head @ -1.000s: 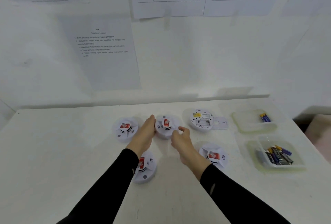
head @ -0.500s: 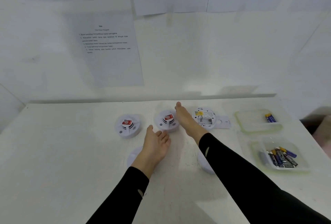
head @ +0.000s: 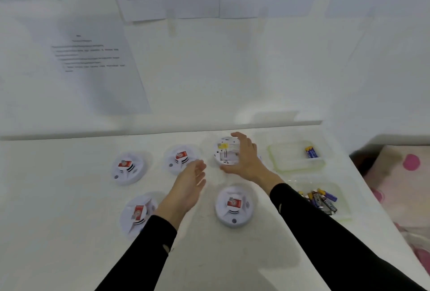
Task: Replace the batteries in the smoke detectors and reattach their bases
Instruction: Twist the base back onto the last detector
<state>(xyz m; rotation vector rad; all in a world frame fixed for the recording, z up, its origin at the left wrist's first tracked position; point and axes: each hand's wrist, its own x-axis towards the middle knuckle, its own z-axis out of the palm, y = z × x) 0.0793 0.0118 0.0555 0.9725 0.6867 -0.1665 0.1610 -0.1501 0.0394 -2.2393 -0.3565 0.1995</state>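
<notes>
- The right hand (head: 244, 159) is spread over the right side of the open detector (head: 225, 151), index finger at its far edge and thumb at its near edge. I cannot tell whether the fingers grip it or only reach round it.
- The open detector lies underside up at the back of the worktop (head: 58, 209), with a yellow label showing.
- The left hand (head: 190, 183) is blurred, with fingers straight and relaxed. It holds nothing and sits just left of the right hand.
- The mid detector (head: 180, 159) lies just beyond the left fingertips, face up with a red label.
- The far-left detector (head: 126, 169), near-left detector (head: 137, 213) and near-right detector (head: 233, 205) lie face up likewise. The left sleeve partly covers the near-left one.
- The far tray (head: 286, 162), right of the open detector, holds a few batteries (head: 311, 152).
- The near tray (head: 344, 207), beside the right sleeve, holds a heap of loose cells (head: 323, 200).
- Papers (head: 93, 62) hang on the wall behind.
- A pink-dotted cloth (head: 407, 174) lies off the worktop's right edge.
</notes>
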